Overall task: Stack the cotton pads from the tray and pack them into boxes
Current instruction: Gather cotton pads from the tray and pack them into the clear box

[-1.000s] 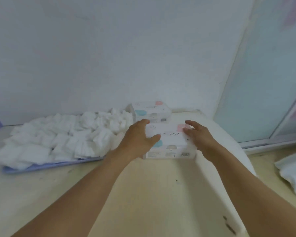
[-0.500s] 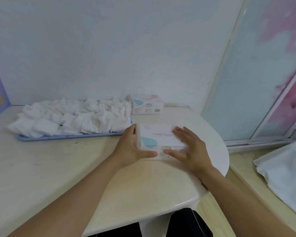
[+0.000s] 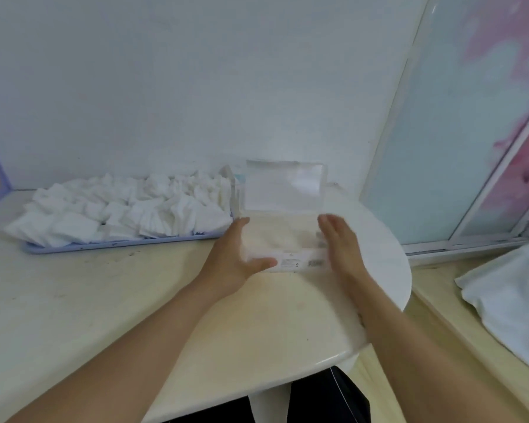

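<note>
I am bracing the open box (image 3: 283,236) between my left hand (image 3: 232,257) and right hand (image 3: 341,242), fingers straight against its sides, keeping it steady for filling. The cotton pads (image 3: 126,209) are lying heaped on the tray (image 3: 119,244), just beyond my left hand.

- I can read no text here. The open box (image 3: 283,236) on the table carries a small white label (image 3: 290,261) on its front wall, with fine print and a barcode-like patch (image 3: 314,263) to the label's right, but both are too blurred for me to make out a letter or digit.
- Behind that box, a second box (image 3: 238,181) shows only a teal patch; no lettering is visible on it.
</note>
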`<state>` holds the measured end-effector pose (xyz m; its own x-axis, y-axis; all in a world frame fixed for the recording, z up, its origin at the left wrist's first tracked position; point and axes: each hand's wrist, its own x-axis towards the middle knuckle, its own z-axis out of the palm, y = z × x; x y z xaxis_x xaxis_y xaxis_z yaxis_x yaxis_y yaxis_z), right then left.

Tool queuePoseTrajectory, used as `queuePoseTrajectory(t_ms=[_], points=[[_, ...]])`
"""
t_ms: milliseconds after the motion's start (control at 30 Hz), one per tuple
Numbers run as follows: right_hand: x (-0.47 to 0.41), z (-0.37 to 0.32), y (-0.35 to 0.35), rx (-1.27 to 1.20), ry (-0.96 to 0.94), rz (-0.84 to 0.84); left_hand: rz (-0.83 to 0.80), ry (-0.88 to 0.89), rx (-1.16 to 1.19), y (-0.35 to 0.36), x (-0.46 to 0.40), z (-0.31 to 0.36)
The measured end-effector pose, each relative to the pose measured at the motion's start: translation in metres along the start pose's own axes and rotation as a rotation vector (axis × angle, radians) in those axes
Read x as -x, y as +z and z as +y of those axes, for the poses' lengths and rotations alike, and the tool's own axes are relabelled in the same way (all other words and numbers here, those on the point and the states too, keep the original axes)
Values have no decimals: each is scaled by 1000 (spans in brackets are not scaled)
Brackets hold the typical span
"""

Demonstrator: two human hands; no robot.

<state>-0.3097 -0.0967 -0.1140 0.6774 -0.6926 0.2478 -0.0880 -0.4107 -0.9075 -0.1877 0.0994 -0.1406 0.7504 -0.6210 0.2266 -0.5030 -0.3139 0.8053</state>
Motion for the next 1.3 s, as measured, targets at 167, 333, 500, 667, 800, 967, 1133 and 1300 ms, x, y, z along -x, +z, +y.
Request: queuePoseTrajectory(t_ms=[167, 333, 500, 667, 800, 967, 1133, 1300], points=[[15, 15, 3, 318, -215, -51, -26, 22, -176, 15, -8, 9], [-22, 18, 6, 490, -135, -26, 218, 240, -211, -15, -6, 5], [-11, -30, 45, 424, -465, 188, 497, 345, -268, -77, -9, -13], [-40, -79, 141, 293, -166, -228, 643, 121, -74, -82, -11, -38], [-62, -66, 174, 387, 11, -238, 560, 141, -172, -87, -14, -47], [-68, -62, 184, 415, 37, -269, 508, 134, -249, -95, -26, -60], [-67, -60, 184, 468, 62, -346, 537, 116, -310, -89, -28, -56], [-60, -71, 177, 469, 55, -421, 529, 90, -308, -89, -29, -57]])
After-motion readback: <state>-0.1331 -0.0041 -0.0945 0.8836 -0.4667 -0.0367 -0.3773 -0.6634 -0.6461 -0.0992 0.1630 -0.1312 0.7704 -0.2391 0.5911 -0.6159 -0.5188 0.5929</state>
